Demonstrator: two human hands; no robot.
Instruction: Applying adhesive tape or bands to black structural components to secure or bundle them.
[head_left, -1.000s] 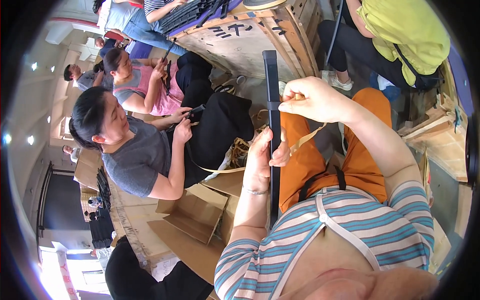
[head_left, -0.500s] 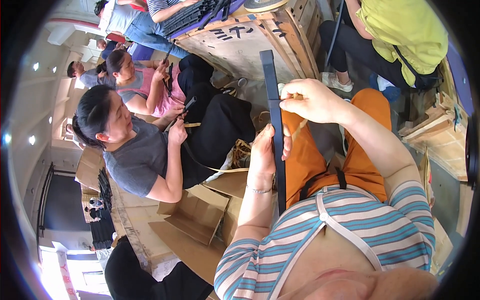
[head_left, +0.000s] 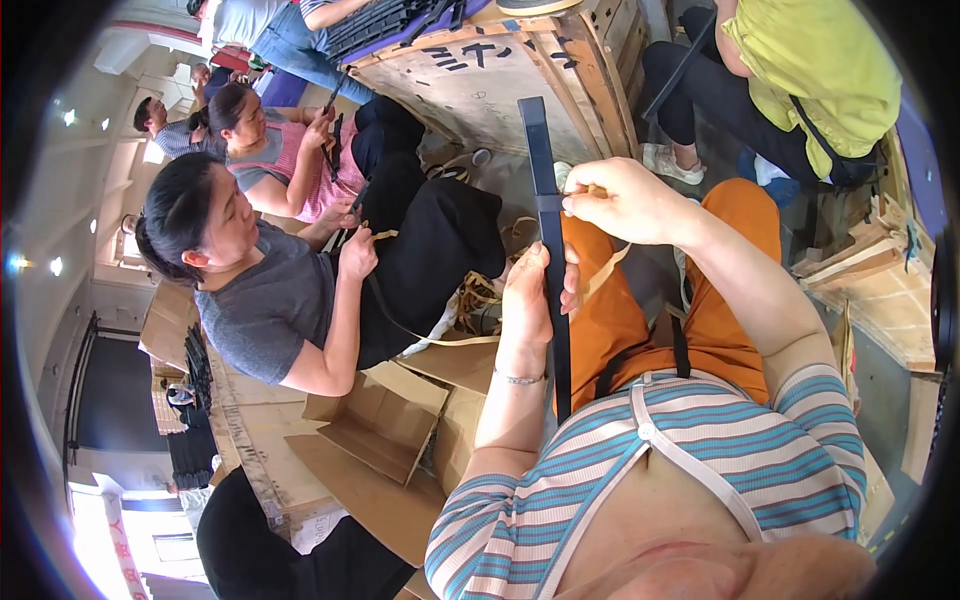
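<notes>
A long, flat black strip (head_left: 545, 215), matte and straight-edged, stands nearly upright in front of the person's chest, its top end rising toward the wooden crate (head_left: 500, 85) ahead and its lower end dropping toward the striped shirt (head_left: 680, 450). The left hand (head_left: 530, 295) is wrapped around the strip about midway, fingers curled over its edge and clasping it. The right hand (head_left: 625, 200) is higher up, fingertips pinched at the strip's right edge where a thin tan band (head_left: 605, 270) crosses it; the band looks papery and trails down in a loose curve over the orange trousers (head_left: 625, 310). A thin bracelet (head_left: 520, 378) circles the left wrist.

Just beyond, to the left, a person in a grey shirt (head_left: 265, 310) sits bent over a similar dark strip, both hands busy with a tan band. Behind, another in a pink striped top (head_left: 300, 175) works the same way. Open cardboard boxes (head_left: 385, 425), plain brown with flaps loose, lie on the floor between them and the wearer. A tangle of tan bands (head_left: 480, 295) rests near the left hand. At the upper right sits someone in a yellow-green shirt (head_left: 820, 70), beside stacked rough wooden offcuts (head_left: 850, 265).
</notes>
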